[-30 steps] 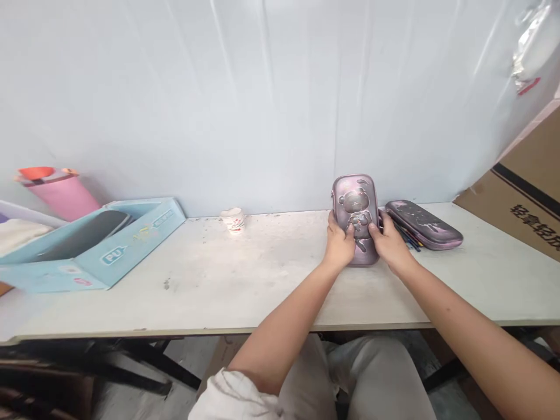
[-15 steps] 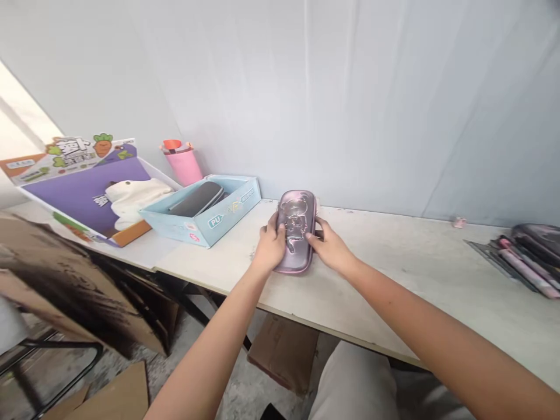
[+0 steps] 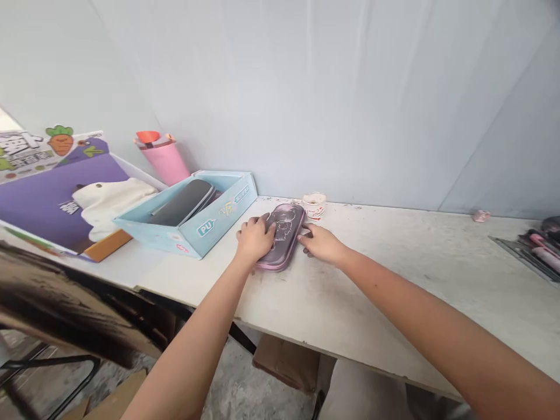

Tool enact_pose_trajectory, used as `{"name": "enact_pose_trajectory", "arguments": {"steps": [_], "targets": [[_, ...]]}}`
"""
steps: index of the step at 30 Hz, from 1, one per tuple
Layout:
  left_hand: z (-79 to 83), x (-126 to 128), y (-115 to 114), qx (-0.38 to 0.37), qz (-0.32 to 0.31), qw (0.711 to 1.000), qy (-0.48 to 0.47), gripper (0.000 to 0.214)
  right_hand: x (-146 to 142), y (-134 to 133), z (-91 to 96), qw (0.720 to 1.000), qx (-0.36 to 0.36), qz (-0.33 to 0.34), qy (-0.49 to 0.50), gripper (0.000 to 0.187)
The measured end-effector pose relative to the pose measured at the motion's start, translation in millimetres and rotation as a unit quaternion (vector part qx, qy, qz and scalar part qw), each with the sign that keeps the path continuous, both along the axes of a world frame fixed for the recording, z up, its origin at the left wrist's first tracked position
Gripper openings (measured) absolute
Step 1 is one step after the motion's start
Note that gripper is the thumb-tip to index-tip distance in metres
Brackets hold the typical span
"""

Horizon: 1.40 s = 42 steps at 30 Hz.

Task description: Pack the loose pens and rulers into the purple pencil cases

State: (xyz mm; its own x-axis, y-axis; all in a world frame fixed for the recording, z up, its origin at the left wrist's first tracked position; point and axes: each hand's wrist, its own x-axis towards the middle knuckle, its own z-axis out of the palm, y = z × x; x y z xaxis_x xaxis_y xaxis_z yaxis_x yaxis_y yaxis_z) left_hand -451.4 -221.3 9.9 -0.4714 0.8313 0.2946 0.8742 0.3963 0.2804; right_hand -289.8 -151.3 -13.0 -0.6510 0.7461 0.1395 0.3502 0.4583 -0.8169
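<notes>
A dark purple pencil case (image 3: 286, 224) with pink trim and a raised outline figure on its lid lies closed on the white table (image 3: 371, 280), slanted to the right. Across its left side rests my left hand (image 3: 256, 236), with the thumb on the lid and the fingers gripping the left edge. My right hand (image 3: 321, 242) is at the upper right edge, fingers drawn together by the zip side. Whatever is between those fingertips is too small to make out. Just behind the case stands a small white paper cup (image 3: 314, 205) with red print.
At left sit a light blue box (image 3: 210, 236) holding a dark grey case (image 3: 186, 201), a purple display box (image 3: 39, 186) with a white cloth item, and a pink cylindrical bag (image 3: 166, 160). Pens and pouches (image 3: 542, 248) lie far right, near a small pink object (image 3: 481, 216).
The pencil case has gone from tilted up between both hands to lying flatter on the table, turned clockwise. My right hand has shifted to its upper right edge. The cup has come into view.
</notes>
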Motion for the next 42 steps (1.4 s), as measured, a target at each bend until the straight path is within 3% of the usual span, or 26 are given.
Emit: {"name": "enact_pose_trajectory", "arguments": {"steps": [3, 6, 9, 12, 17, 21, 25, 30, 35, 42], "targets": [[15.3, 49.0, 13.3, 0.059, -0.043, 0.995, 0.071, 0.045, 41.5, 7.7, 8.8, 0.998, 0.024, -0.04, -0.046, 0.04], [22.3, 124.1, 32.7, 0.057, -0.214, 0.971, 0.091, 0.042, 106.3, 21.1, 14.1, 0.987, 0.094, -0.086, -0.095, 0.036], [17.5, 206.5, 54.3, 0.04, -0.351, 0.931, 0.085, 0.041, 193.3, 39.1, 17.7, 0.969, 0.152, -0.156, -0.118, 0.034], [6.1, 280.3, 74.0, -0.01, -0.45, 0.89, 0.066, 0.043, 294.6, 53.8, 23.1, 0.937, 0.196, -0.259, -0.126, 0.033], [-11.1, 381.3, 101.4, -0.085, -0.52, 0.85, 0.012, 0.061, 451.9, 67.7, 23.9, 0.864, 0.228, -0.416, -0.168, 0.031], [-24.4, 449.9, 120.6, -0.089, -0.525, 0.846, -0.015, 0.083, 525.3, 79.1, 5.7, 0.827, 0.221, -0.491, -0.162, 0.035], [-36.8, 495.3, 140.4, -0.091, -0.502, 0.86, 0.003, 0.098, 539.6, 90.5, -12.4, 0.835, 0.196, -0.49, -0.157, 0.049], [-42.0, 506.3, 163.9, -0.11, -0.473, 0.873, 0.03, 0.1, 515.0, 97.1, -14.4, 0.86, 0.121, -0.45, -0.208, 0.051], [-40.4, 478.3, 169.8, -0.108, -0.485, 0.867, 0.043, 0.096, 476.3, 92.3, -7.2, 0.842, 0.103, -0.466, -0.25, 0.051], [-41.0, 403.8, 157.2, -0.097, -0.471, 0.875, 0.058, 0.086, 401.9, 80.9, -0.3, 0.848, 0.104, -0.436, -0.283, 0.05]]}}
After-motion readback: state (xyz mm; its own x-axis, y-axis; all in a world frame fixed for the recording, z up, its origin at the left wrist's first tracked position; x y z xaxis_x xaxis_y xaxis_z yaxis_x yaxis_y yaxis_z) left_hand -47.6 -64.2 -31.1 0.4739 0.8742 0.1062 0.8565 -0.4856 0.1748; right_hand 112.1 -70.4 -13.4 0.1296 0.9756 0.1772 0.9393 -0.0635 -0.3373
